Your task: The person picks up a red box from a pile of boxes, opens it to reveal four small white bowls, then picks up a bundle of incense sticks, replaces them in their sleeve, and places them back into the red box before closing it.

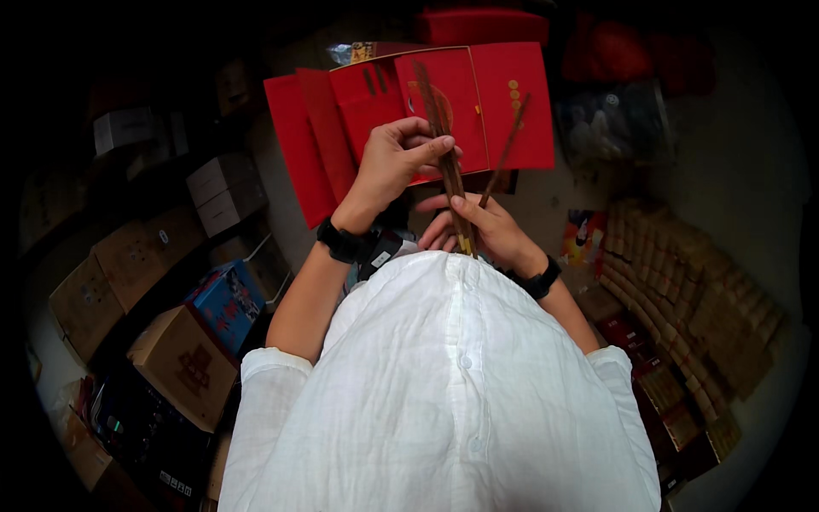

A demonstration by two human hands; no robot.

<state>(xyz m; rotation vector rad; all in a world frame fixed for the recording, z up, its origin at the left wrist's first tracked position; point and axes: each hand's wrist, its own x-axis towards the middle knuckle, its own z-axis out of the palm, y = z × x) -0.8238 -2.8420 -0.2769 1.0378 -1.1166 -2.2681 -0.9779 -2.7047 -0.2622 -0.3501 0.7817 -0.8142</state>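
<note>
Chopsticks (450, 171) pinched between left hand (394, 162) fingers, right hand (478, 226) gripping lower ends.

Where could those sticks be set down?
Bare pale floor shows right of the red cartons, above the rows of small packs. The left side is crowded with cardboard boxes. Both hands hold the sticks.

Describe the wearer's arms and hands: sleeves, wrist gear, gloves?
Both hands are bare, no gloves: left hand, right hand. Each wrist carries a black band: a chunky black watch-like strap on the left wrist, a slimmer black wristband on the right wrist. Forearms are uncovered; the white shirt's sleeves are rolled up near the elbows. No rings or markings can be made out.
</note>
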